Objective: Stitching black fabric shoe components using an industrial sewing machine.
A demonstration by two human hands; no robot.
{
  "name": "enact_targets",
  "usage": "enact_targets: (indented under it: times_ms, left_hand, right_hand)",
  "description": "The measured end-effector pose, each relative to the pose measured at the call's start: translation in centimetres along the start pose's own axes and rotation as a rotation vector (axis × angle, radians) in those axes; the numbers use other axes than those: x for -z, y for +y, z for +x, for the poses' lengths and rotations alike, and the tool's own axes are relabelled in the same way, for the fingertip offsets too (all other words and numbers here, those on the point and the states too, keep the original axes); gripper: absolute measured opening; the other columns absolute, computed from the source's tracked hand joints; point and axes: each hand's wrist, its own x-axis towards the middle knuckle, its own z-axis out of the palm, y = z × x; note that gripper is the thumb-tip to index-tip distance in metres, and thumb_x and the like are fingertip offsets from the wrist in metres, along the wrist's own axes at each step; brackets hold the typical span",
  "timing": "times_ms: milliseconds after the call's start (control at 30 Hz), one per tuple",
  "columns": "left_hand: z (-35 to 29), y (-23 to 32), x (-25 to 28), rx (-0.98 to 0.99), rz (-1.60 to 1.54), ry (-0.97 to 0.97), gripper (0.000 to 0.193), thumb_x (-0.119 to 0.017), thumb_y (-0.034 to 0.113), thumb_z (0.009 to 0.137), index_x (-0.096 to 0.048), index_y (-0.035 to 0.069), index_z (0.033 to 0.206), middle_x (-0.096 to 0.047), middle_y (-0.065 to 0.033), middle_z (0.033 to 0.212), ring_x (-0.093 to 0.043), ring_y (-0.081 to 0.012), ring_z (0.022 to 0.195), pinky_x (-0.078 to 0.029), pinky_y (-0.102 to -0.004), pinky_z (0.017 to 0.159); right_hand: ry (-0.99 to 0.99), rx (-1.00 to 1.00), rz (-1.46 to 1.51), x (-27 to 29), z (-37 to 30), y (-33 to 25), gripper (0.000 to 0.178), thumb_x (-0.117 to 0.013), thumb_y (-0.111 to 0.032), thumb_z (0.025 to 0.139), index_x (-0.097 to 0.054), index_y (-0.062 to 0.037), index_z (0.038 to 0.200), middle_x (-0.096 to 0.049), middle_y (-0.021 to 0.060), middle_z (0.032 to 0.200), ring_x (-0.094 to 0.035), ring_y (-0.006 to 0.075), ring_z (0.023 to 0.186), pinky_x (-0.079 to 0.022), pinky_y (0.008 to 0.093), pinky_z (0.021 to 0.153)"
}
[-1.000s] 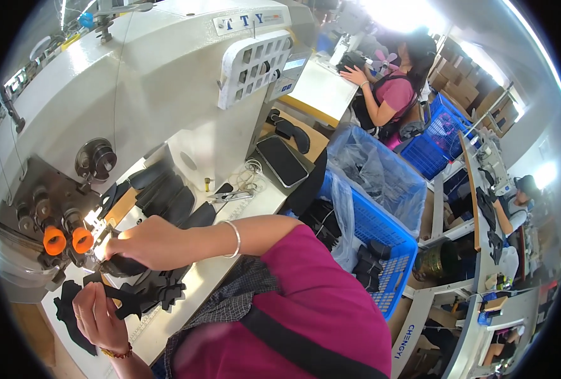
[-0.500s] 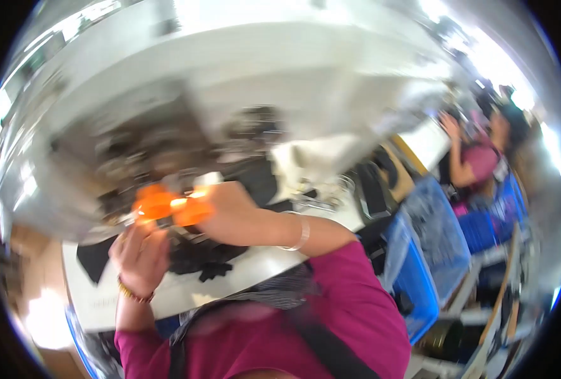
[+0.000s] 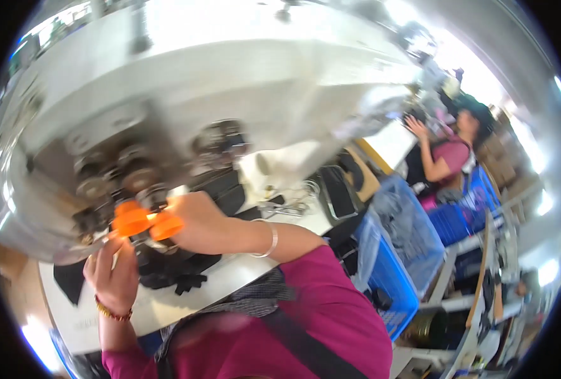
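Our left hand (image 3: 112, 278) sits at eight o'clock, fingers loosely open, touching the black fabric (image 3: 167, 265) on the white table (image 3: 103, 316). Our right hand (image 3: 195, 218) reaches in beside two orange knobs (image 3: 146, 222) on the grey machine (image 3: 198, 95); we cannot tell its grip. Blue baskets (image 3: 388, 278) stand at four o'clock.
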Motion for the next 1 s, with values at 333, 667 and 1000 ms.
enact_targets:
  times_ms: [333,667,1000]
  left_hand:
    - [0.6,0.4,-0.4,0.075,-0.131,-0.173,0.016,-0.072,0.001,0.072,-0.057,0.000,0.077,-0.051,-0.0159,0.080,-0.058,-0.0361,0.082,-0.047,-0.0408,0.063]
    - [0.9,0.5,-0.2,0.066,-0.126,-0.176,0.015,-0.071,0.003,0.074,-0.057,0.000,0.078,-0.049,-0.0150,0.078,-0.056,-0.0347,0.078,-0.046,-0.0408,0.061]
    - [1.6,0.8,0.1,0.055,-0.115,-0.134,0.015,-0.071,0.004,0.072,-0.056,0.002,0.075,-0.049,-0.0118,0.078,-0.054,-0.0302,0.071,-0.045,-0.0380,0.058]
  right_hand:
    - [-0.027,0.020,-0.034,-0.3,-0.6,0.3,0.010,-0.062,-0.016,0.080,-0.061,-0.0059,0.079,-0.059,0.0121,0.069,-0.061,0.0331,0.064,-0.048,0.0435,0.055]
    - [0.053,0.062,0.001,-0.1,-0.3,0.0,0.011,-0.062,-0.016,0.080,-0.061,-0.0050,0.078,-0.060,0.0126,0.069,-0.061,0.0332,0.063,-0.047,0.0437,0.055]
    - [0.053,0.116,-0.061,0.3,-0.1,0.0,0.015,-0.064,-0.022,0.081,-0.062,-0.0063,0.079,-0.060,0.0115,0.067,-0.061,0.0319,0.058,-0.046,0.0422,0.051]
